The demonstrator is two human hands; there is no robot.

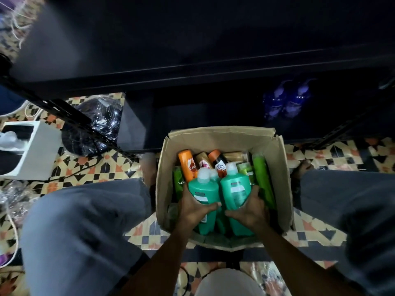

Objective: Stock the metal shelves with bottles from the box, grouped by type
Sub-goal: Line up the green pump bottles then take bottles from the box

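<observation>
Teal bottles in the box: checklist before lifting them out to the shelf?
1. Left hand grips left white-capped teal plastic bottle: ok.
2. Right hand grips right white-capped teal plastic bottle: ok.
3. Both bottles same type: ok, matching colour and shape.
4. Brown cardboard box top open for lifting: ok.
5. Free space on dark metal shelves beside purple bottles: cannot tell, too dark.

Shows patterned floor tiles in orange, black and cream; has, at far left, a white box with a dark opening resting on them, near a black round bundle wrapped in shiny clear plastic.
</observation>
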